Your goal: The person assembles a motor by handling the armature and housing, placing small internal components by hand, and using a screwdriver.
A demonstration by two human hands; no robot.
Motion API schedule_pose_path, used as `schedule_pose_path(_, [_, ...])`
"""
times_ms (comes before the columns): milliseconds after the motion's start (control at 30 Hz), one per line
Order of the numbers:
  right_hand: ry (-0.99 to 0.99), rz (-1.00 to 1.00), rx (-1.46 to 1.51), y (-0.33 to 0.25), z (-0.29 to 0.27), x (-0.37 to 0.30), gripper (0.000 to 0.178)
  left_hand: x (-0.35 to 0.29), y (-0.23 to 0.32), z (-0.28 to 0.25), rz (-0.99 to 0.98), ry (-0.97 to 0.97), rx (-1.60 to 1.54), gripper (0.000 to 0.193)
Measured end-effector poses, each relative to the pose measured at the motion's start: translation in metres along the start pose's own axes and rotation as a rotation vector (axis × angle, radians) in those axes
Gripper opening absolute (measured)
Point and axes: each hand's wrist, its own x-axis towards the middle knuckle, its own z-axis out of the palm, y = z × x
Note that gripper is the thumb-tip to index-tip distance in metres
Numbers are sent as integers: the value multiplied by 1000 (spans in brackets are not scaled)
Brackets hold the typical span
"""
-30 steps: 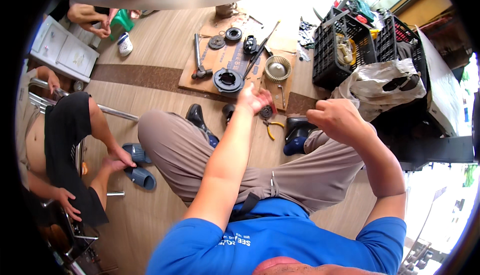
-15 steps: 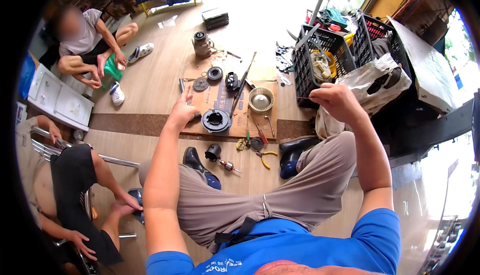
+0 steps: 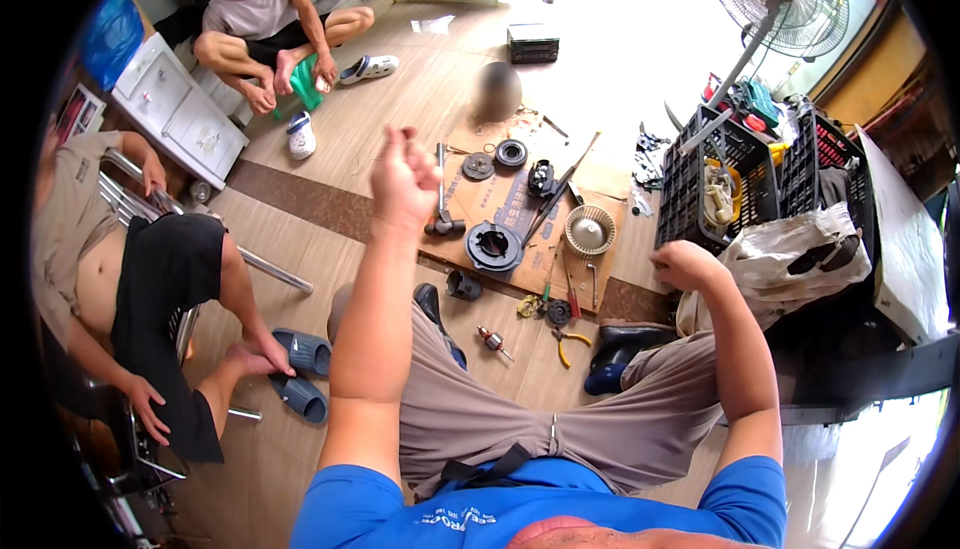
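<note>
Left hand (image 3: 405,179) up, fingers bent, its grip's hold impossible to tell; just right, a grey metal hammer (image 3: 444,221) and cream ribbed fan wheel (image 3: 590,230) on brown cardboard (image 3: 515,205); right hand (image 3: 690,267) curled, hold unclear, near a black lattice crate (image 3: 712,211)!

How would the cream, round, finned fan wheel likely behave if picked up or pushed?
The cream, round, plastic-looking fan wheel is probably light for its size, its wall being thin, spaced fins. Those fins might bend or snap if squeezed. Pushed, it would likely slide, not roll, since it appears to lie flat on the brown cardboard.
</note>
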Motion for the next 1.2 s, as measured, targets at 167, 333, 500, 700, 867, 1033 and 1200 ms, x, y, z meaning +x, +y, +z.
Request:
schedule_pose_path(167, [284, -298, 869, -166, -83, 5, 66, -41, -66, 33, -165, -356, 248, 23])
schedule_pose_path(333, [-158, -567, 2017, -170, -31, 46, 43, -45, -95, 62, -230, -430, 147, 18])
schedule_pose_path(500, [480, -277, 1416, -152, -55, 51, 24, -23, -73, 39, -230, -329, 133, 18])
schedule_pose_path(700, [1049, -259, 411, -100, -70, 42, 17, -11, -17, 23, -228, -137, -243, 28])
schedule_pose_path(867, [922, -248, 277, -79, -62, 28, 19, 6, 30, -4, -83, -71, -196, 34])
schedule_pose_path(1033, [694, -188, 265, -80, -48, 24, 23, -1, 12, 9, 37, 30, -124, 32])
schedule_pose_path(1200, [615, -147, 232, -71, -46, 28, 26, -2, 16, 7, 133, -64, -41, 25])
